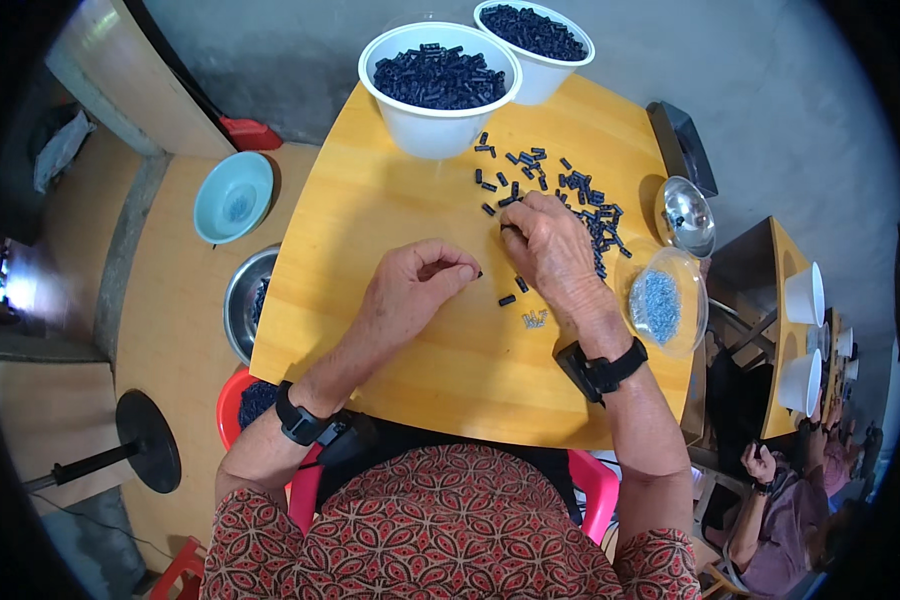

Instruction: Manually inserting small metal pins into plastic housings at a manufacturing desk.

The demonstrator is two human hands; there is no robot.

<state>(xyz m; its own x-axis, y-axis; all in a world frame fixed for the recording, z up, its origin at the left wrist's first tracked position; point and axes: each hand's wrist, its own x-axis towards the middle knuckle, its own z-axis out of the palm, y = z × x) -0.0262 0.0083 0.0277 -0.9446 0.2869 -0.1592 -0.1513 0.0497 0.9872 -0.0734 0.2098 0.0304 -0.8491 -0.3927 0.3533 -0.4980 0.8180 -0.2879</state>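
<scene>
My left hand [422,282] is closed in a pinch above the middle of the yellow wooden table [320,290]. A small black piece [480,274] pokes out from its fingertips. My right hand [552,245] is curled with its fingers bent down beside the loose black plastic pieces [598,215], short and tube-like. Whatever its fingertips hold is hidden. A few small silvery metal parts [536,320] lie between my forearms. To the right stands a clear round bowl [692,335] with many tiny metal parts [656,306] in it.
Two white buckets [438,130] [550,80] heaped with black pieces stand at the far edge. A shiny metal bowl [686,215] and a dark tray [682,145] are at the right. Left of the table are a turquoise basin [234,190], a steel bowl [240,310] and a red basin [230,405]. Another person [785,530] sits at right.
</scene>
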